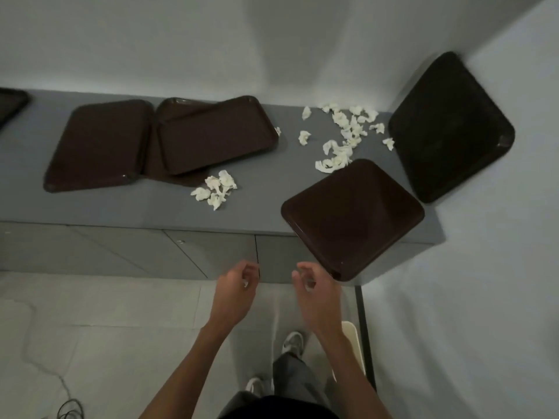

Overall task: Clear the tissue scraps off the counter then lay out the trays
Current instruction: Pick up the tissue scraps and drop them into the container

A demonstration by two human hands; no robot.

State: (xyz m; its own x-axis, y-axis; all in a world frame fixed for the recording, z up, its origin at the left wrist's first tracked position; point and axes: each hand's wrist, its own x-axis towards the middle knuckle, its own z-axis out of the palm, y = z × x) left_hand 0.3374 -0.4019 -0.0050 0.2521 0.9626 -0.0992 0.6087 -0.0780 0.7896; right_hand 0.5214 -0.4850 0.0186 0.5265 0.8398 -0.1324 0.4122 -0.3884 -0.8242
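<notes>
White tissue scraps lie on the grey counter (145,207) in two groups: a small cluster (216,189) near the middle and a wider scatter (344,134) at the back right. Dark brown trays rest on the counter: one flat at the left (96,145), two overlapping beside it (214,134), one (351,216) jutting out over the front edge, and one (450,125) tilted up against the right wall. My left hand (239,285) and right hand (314,285) hover below the counter's front edge, fingers loosely curled, holding nothing.
Another tray's corner (12,104) shows at the far left. Grey cabinet doors (181,252) run under the counter. A cream bin (352,337) stands on the floor by the right wall, next to my feet. A cable (68,409) lies on the tiles at bottom left.
</notes>
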